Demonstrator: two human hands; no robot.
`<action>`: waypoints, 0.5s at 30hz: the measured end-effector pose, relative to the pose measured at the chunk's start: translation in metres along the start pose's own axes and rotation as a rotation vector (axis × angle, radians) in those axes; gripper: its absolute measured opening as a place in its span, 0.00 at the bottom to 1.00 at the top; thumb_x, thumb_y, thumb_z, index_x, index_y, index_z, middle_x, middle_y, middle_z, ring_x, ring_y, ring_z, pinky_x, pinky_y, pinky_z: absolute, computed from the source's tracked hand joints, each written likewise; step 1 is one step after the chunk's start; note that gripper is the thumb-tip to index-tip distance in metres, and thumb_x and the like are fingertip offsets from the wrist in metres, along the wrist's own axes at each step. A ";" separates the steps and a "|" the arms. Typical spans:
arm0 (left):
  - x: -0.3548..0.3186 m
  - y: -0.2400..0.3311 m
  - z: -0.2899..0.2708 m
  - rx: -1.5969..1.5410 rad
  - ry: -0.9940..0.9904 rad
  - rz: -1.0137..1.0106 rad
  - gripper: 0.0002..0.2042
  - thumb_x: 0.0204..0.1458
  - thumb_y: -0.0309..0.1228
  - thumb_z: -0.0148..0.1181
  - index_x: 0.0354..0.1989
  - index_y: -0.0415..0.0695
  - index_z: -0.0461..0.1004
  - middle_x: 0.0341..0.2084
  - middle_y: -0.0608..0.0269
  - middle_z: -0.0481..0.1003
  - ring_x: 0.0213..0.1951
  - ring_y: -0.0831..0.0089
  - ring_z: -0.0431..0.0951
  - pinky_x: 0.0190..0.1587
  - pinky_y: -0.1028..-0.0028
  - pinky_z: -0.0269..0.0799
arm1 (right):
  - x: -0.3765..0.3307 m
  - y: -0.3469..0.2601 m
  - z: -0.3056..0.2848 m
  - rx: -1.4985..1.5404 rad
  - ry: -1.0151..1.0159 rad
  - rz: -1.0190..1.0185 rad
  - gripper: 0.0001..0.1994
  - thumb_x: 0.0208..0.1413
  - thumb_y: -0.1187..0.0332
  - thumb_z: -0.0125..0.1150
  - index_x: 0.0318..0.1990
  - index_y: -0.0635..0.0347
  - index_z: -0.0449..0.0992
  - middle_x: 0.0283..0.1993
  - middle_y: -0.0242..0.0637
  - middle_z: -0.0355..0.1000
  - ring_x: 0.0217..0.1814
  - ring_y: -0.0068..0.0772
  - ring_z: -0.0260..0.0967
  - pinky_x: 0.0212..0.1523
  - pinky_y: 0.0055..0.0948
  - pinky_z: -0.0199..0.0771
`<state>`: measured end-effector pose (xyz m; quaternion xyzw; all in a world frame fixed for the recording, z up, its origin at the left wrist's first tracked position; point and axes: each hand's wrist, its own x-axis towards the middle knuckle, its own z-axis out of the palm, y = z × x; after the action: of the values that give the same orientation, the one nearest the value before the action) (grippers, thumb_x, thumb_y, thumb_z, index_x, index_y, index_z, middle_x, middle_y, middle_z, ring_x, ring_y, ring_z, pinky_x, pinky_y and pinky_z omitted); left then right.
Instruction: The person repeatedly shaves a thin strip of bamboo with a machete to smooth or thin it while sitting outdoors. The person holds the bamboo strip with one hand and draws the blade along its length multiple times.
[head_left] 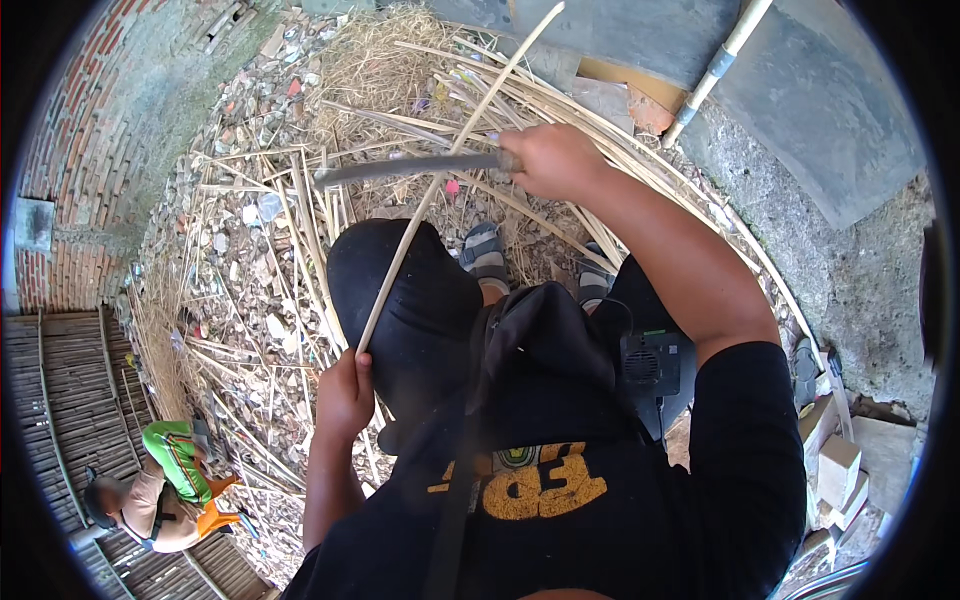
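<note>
Our left hand (345, 395) closes around the lower end of a long bamboo strip (450, 165) that slants up and away from us; our right hand (555, 160) grips the handle of a long knife (405, 168), its blade laid across the strip about midway. Many strips (300, 215) already litter the ground; by that pile, we judge the work well advanced, this strip unfinished.

Ground (230, 290) under me: rubble and debris, strewn with split bamboo strips (300, 200). Straw pile (375, 55) at far edge. Long strips (640, 170) heaped along right edge against grey slab (800, 90). My sandalled feet (485, 255) planted mid-ground. Pale blocks (835, 465) at near-right corner. Woven bamboo panel (60, 390) lies at left edge.
</note>
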<state>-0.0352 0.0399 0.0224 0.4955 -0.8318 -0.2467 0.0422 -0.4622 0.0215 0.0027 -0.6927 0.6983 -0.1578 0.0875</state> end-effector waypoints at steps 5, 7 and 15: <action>0.003 -0.006 0.015 0.116 0.073 0.046 0.17 0.69 0.38 0.47 0.29 0.39 0.66 0.18 0.40 0.72 0.24 0.36 0.73 0.26 0.47 0.64 | 0.000 0.032 0.011 0.121 0.030 0.050 0.11 0.49 0.66 0.64 0.41 0.54 0.78 0.31 0.45 0.78 0.35 0.49 0.78 0.38 0.47 0.78; 0.006 -0.005 0.007 0.093 0.044 0.043 0.17 0.69 0.38 0.47 0.29 0.39 0.66 0.18 0.40 0.72 0.24 0.36 0.73 0.26 0.47 0.64 | 0.006 0.040 -0.004 0.145 0.126 0.139 0.13 0.48 0.65 0.64 0.42 0.56 0.78 0.31 0.47 0.78 0.35 0.50 0.78 0.38 0.47 0.78; 0.003 -0.013 0.008 -0.018 0.022 0.021 0.19 0.69 0.39 0.47 0.27 0.39 0.65 0.16 0.41 0.70 0.23 0.36 0.72 0.26 0.49 0.63 | -0.005 -0.011 -0.005 -0.050 -0.065 -0.018 0.11 0.51 0.65 0.62 0.43 0.50 0.79 0.36 0.41 0.80 0.43 0.47 0.79 0.45 0.48 0.78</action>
<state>-0.0285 0.0356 0.0090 0.4889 -0.8343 -0.2480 0.0586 -0.4530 0.0274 0.0109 -0.7058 0.6925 -0.1184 0.0912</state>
